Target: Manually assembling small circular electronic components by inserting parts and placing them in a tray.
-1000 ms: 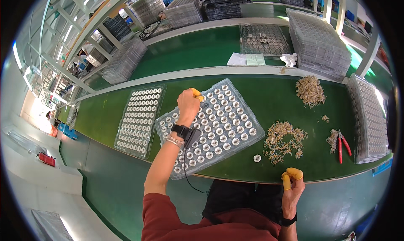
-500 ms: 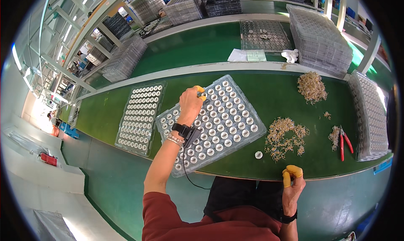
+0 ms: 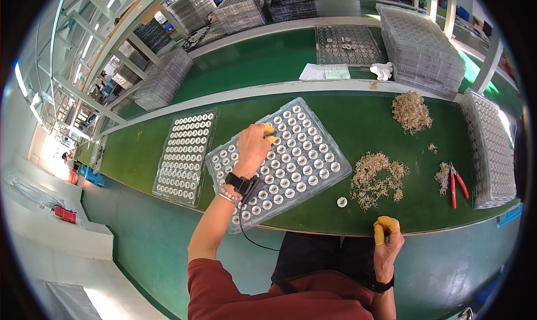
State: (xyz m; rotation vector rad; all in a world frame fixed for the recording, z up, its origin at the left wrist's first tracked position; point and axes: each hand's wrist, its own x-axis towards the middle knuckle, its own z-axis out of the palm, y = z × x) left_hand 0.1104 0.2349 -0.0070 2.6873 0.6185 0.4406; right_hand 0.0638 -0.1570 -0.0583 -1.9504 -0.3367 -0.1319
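Note:
My left hand [image 3: 254, 146] reaches over a clear plastic tray [image 3: 341, 172] full of round white parts [image 3: 301, 187] with dark centres. Yellow finger cots cover its thumb and fingertip, which are bent together at a pocket near the tray's far left side. Whatever lies between them is hidden. At the table's front edge, my right hand [image 3: 387, 244] is closed, its yellow-capped fingers pressed together; I cannot make out anything in them. One loose round white part [image 3: 342, 202] lies right of the tray, beside a spread pile of tiny wire-legged components [image 3: 366, 180].
A second filled tray [image 3: 200, 194] lies to the left. Farther right are a heap of small components [image 3: 411, 112], a little pile of metal bits [image 3: 442, 177], red-handled pliers [image 3: 453, 191] and a tall stack of trays [image 3: 489, 152]. A raised ledge [image 3: 246, 96] runs behind.
My left hand has shifted slightly nearer to me over the tray, its fingertips now lower across the pockets. The right hand stays closed in place. The whole view has shifted a little.

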